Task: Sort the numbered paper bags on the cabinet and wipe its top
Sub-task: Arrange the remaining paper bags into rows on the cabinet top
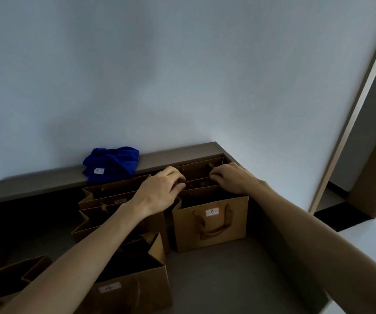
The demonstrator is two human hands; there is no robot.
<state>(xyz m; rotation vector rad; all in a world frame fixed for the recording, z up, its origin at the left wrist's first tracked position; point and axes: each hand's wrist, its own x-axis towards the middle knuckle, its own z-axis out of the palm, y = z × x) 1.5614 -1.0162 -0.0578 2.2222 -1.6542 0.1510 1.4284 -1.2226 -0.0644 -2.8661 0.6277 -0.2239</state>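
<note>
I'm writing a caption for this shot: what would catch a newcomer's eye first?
First the blue cloth, bunched on the raised ledge against the wall, the only strong colour. Then the left hand and right hand, gripping the top edges of a brown paper bag at the back right. In front of it stands the bag labelled 5.

A plain pale wall [182, 75] in dim light meets a wood-trimmed door frame [354, 123] at right.
</note>
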